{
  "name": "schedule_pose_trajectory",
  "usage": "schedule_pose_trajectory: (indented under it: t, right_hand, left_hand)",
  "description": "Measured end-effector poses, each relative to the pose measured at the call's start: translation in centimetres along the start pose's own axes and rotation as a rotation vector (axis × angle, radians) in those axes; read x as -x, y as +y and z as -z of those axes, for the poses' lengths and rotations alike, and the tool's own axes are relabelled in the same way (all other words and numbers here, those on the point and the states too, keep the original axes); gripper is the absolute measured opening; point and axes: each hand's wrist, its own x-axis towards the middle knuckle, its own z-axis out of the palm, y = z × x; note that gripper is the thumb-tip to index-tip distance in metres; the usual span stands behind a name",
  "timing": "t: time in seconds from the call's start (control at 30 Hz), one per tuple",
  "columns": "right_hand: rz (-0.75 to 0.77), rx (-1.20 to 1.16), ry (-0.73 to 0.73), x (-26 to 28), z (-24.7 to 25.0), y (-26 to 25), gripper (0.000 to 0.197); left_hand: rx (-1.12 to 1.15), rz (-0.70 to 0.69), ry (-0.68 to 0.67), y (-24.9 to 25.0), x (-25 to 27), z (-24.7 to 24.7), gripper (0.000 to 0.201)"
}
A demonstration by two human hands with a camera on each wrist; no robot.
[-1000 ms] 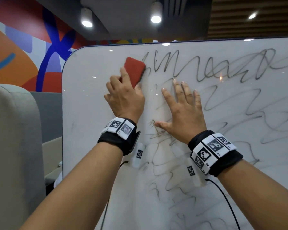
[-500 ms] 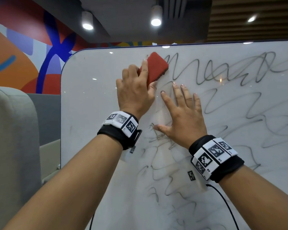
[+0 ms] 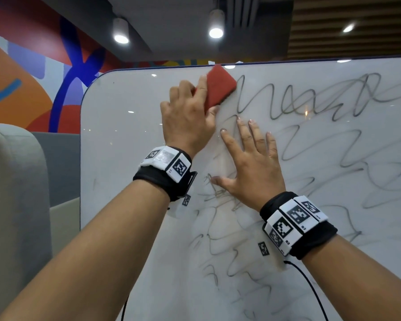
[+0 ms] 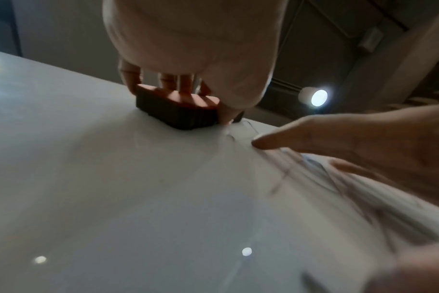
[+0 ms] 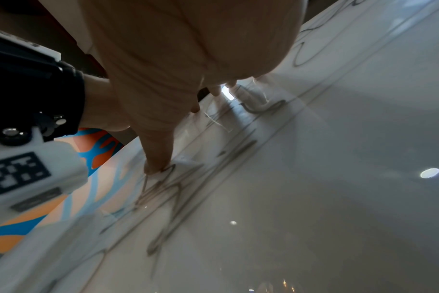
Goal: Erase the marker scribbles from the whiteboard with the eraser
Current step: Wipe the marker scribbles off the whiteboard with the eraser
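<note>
Since a second ago your left hand [image 3: 188, 121] has slid the red felt-faced block eraser [image 3: 219, 88] rightward along the glossy white whiteboard's [image 3: 130, 158] top edge. Grey marker scribbles [image 3: 310, 100] lie beside it. It looks light and stiff; grip its sides. Your right hand [image 3: 252, 167] presses flat, fingers straight, just below.

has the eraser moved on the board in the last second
Yes. The eraser in the left hand slid right along the whiteboard top, erasing the scribbles start.
</note>
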Motion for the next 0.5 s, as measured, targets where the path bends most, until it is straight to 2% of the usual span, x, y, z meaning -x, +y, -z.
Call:
schedule_pose_trajectory:
  t: [0.07,0.1,0.13,0.2,0.27,0.33,0.4,0.5]
  right_hand:
    - [-0.005,0.003,-0.031,0.0,0.2,0.0,0.1]
    - [-0.009,-0.013,-0.028,0.0,0.4,0.0,0.096]
    - [-0.008,-0.056,0.015,0.0,0.7,0.0,0.088]
    - [-0.004,-0.182,0.218,-0.4,1.7,0.3,0.065]
    - [0.008,-0.226,0.372,-1.4,2.9,0.5,0.055]
    - [0.059,-0.172,0.349,-2.8,4.1,0.6,0.057]
    - [0.115,-0.114,0.24,-4.5,4.6,0.7,0.055]
    - [0.202,-0.084,0.16,-6.8,4.6,1.3,0.039]
  left_hand:
    - [0.06,0.154,-0.003,-0.1,-0.5,0.4,0.065]
    - [0.086,0.169,-0.01,-0.1,-0.4,0.5,0.065]
    - [0.093,0.121,-0.015,-0.1,-0.1,0.4,0.065]
    - [0.081,-0.062,-0.028,-0.2,0.8,0.2,0.067]
    - [0.12,-0.176,-0.059,-0.8,1.3,0.2,0.068]
    - [0.221,-0.198,-0.074,-1.4,1.3,0.1,0.07]
    - [0.324,-0.209,-0.076,-2.1,1.6,0.1,0.077]
    - [0.419,-0.136,-0.111,-2.8,2.4,0.1,0.092]
